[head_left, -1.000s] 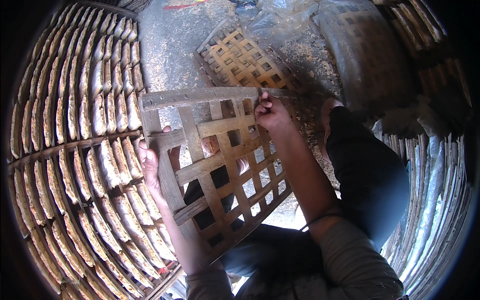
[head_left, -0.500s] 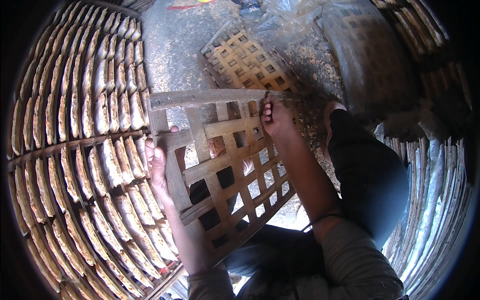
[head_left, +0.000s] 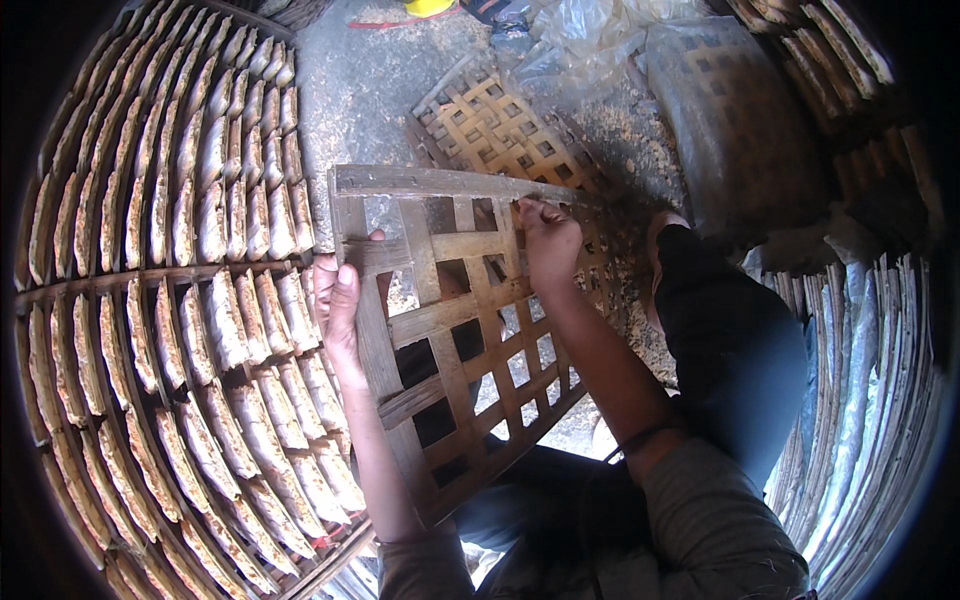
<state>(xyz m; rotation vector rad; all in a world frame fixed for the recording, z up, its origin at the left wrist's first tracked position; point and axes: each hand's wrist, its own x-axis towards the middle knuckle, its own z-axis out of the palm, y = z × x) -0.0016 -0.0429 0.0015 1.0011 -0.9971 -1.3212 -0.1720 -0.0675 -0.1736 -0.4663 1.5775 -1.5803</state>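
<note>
A woven bamboo tray point(head_left: 432, 246) with square gaps and a flat wooden rim is held up tilted in front of me. My left hand point(head_left: 342, 308) grips its left edge, thumb on the near face and fingertips showing behind. At the top rim, my right hand point(head_left: 550, 240) is closed with its fingers bent against the strip; whether it pinches anything besides the tray cannot be made out. Beyond it, another woven tray point(head_left: 500, 125) lies on the floor, partly hidden behind the held one.
On the left, long racks carry rows of pale slabs with crumbly orange-brown edges point(head_left: 225, 320). A tray under clear plastic point(head_left: 730, 120) lies at the far right. Stacked thin panels point(head_left: 860, 400) stand by my right leg. Crumbs cover the grey floor point(head_left: 370, 100); a yellow object point(head_left: 428, 7) sits at the far edge.
The held tray has shifted slightly right in view, its left corner a little higher. My left hand moved along with it; my right hand has turned at the top rim.
</note>
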